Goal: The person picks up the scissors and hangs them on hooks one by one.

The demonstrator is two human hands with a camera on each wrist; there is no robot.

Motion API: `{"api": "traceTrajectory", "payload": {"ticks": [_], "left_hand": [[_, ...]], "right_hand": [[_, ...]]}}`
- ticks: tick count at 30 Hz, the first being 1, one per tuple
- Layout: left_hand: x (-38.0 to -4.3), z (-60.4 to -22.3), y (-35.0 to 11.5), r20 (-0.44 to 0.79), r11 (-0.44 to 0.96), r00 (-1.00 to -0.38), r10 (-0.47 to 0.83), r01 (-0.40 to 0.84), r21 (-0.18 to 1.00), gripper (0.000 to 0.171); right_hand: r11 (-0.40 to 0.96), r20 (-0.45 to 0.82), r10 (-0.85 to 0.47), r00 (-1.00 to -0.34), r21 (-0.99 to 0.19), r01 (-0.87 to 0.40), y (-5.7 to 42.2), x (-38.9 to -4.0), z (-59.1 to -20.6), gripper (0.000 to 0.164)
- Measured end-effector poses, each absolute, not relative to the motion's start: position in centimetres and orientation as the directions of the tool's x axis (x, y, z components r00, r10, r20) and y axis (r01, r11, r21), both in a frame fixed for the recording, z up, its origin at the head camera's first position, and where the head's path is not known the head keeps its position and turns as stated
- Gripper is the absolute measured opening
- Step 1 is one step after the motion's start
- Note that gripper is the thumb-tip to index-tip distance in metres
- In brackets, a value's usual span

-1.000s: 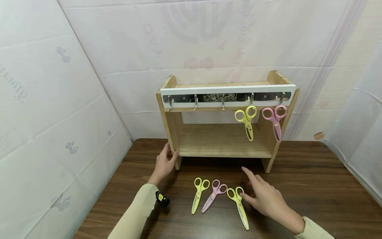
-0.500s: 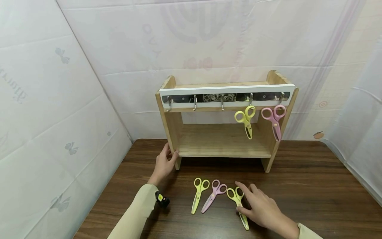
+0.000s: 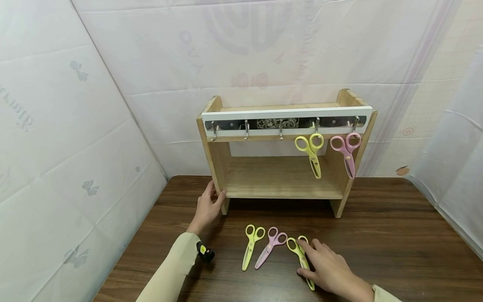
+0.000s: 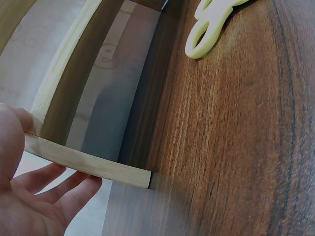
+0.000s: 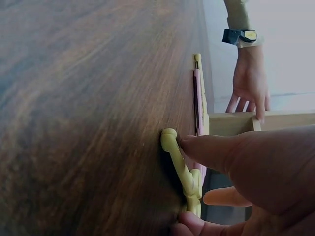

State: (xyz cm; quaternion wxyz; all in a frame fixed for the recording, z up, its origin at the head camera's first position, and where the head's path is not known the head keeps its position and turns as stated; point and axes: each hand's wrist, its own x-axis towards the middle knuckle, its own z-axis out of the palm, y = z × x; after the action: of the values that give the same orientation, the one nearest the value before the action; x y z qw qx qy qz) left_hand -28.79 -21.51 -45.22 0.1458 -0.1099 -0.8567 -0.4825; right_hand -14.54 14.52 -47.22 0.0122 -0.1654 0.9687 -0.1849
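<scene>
The right hand (image 3: 328, 266) has just come down over the yellow scissors with round finger loops (image 3: 301, 255), which puts them within its grasp. They lie on the near part of the brown wood-grain table (image 3: 396, 235), right of the pink scissors with pale blades (image 3: 268, 247). Thumb and index finger stand parted, one across the blades, the other over a loop; I can't tell whether they press. Near the table's back edge, the left hand (image 3: 207, 209) pinches the left side panel of the pale wooden shelf (image 3: 283, 178).
</scene>
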Motion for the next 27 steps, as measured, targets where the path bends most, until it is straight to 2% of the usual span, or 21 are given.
{"api": "traceTrajectory", "payload": {"ticks": [13, 22, 27], "left_hand": [[-28.7, -45.0, -21.4, 0.357, 0.506, -0.933, 0.047, 0.330, 0.797, 0.055], [-28.7, -44.9, -21.4, 0.358, 0.513, -0.933, 0.039, 0.326, 0.794, 0.054], [-28.7, -44.9, -21.4, 0.352, 0.516, -0.935, 0.039, 0.320, 0.795, 0.054]], "right_hand": [[0.882, 0.087, -0.335, -0.938, -0.322, -0.345, 14.5, -14.3, -47.5, 0.069], [0.832, 0.119, -0.447, -0.887, -0.308, -0.461, 15.7, -14.3, -47.4, 0.063], [0.821, 0.092, -0.468, -0.879, -0.322, -0.471, 16.8, -14.4, -47.0, 0.065]]}}
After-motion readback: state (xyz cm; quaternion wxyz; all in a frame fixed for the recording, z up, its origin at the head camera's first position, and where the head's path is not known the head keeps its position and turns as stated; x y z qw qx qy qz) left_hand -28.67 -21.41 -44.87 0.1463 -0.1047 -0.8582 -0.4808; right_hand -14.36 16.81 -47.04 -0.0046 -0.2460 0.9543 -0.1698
